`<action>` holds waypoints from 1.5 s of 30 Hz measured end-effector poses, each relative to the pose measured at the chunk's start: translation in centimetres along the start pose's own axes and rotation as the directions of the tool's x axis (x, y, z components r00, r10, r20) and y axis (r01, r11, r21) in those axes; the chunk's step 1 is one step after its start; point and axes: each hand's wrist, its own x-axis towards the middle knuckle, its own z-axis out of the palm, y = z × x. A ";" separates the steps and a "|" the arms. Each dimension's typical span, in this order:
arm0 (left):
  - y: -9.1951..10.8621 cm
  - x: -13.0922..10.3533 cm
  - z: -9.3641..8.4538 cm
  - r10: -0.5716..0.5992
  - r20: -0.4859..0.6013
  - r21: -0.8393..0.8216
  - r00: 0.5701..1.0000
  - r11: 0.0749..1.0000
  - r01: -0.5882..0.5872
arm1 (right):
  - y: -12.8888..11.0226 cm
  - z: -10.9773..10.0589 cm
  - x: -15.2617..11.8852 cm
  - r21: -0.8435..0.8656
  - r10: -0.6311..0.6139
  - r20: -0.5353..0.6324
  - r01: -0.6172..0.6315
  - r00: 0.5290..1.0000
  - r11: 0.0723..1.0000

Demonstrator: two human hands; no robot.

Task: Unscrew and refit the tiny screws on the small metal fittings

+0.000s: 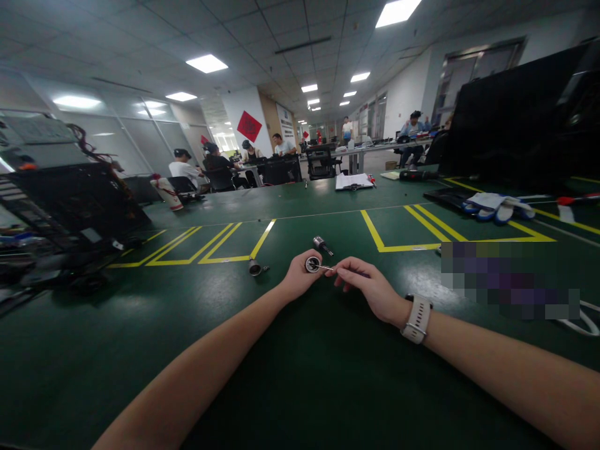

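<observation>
My left hand [300, 275] is closed around a short round metal cylinder [312, 264], its hollow dark end turned toward me. Pinched in the fingers of my right hand [363, 281] is a thin metal rod [325, 268], whose far tip reaches the cylinder's open end. Whether the tip touches anything inside is too small to tell. Just beyond my hands lies a silver part with a black shaft [322, 245]. To the left, a grey metal cup-shaped part [254, 267] rests on the table beside a small dark piece [266, 269].
Yellow tape outlines [250, 257] mark the green table [290, 375]. Black equipment [75, 212] stands at left, a large black panel [510, 119] at right. Work gloves [499, 205] and a clipboard with paper [354, 182] lie farther back. Several people sit at desks beyond.
</observation>
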 end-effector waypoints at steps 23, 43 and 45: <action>-0.1 0.0 0.0 0.013 -0.037 0.248 0.999 0.969 -0.003 | 0.0 0.0 0.1 0.133 0.115 0.009 -0.115 0.993 0.984; 0.1 0.0 0.1 0.003 -0.029 0.127 1.000 0.992 0.000 | -0.1 0.1 0.1 0.212 0.133 -0.028 -0.124 0.991 0.969; 0.1 0.0 0.0 0.008 -0.026 0.121 1.000 0.993 -0.004 | 0.0 0.1 0.1 0.217 0.134 -0.021 -0.126 0.991 0.968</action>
